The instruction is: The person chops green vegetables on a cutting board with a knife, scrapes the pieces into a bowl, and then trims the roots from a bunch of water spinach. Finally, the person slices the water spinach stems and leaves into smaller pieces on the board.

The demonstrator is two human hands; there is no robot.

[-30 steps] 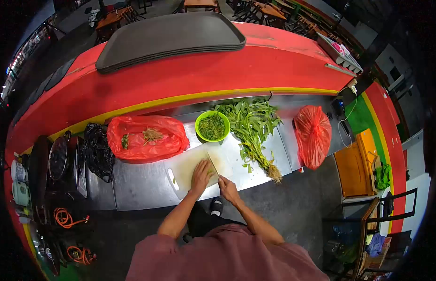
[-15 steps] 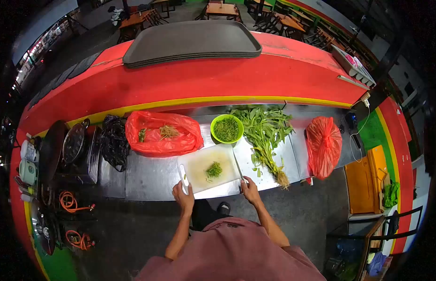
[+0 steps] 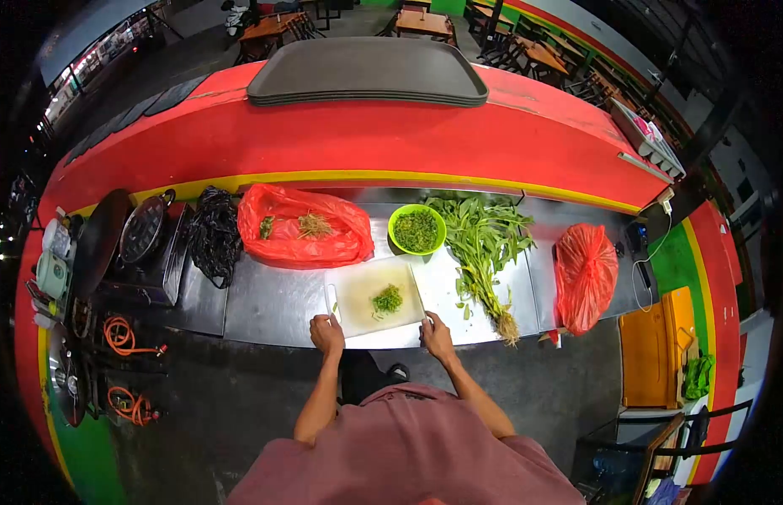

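A white cutting board [image 3: 358, 290] lies on the steel counter, a small pile of chopped greens [image 3: 387, 299] on it. My left hand [image 3: 326, 334] is closed at the board's lower left corner, beside its handle slot. At the lower right corner my right hand [image 3: 437, 337] is closed round a knife [image 3: 418, 289], whose thin blade runs along the board's right edge; the handle is hidden in the fingers. Behind the board stands a lime-green bowl [image 3: 443, 239] of chopped greens. A bunch of leafy greens [image 3: 484, 244] with roots lies to the right.
An open red plastic bag [image 3: 282, 248] holds root trimmings at the left; a tied red bag [image 3: 586, 278] sits at the right. A black bag [image 3: 214, 240] and a stove [image 3: 156, 278] with a pan are farther left. Stacked trays [image 3: 366, 71] rest on the red ledge.
The view has shifted slightly. Both hands have moved a little closer to the board's lower corners. The chopped pile stays on the board.
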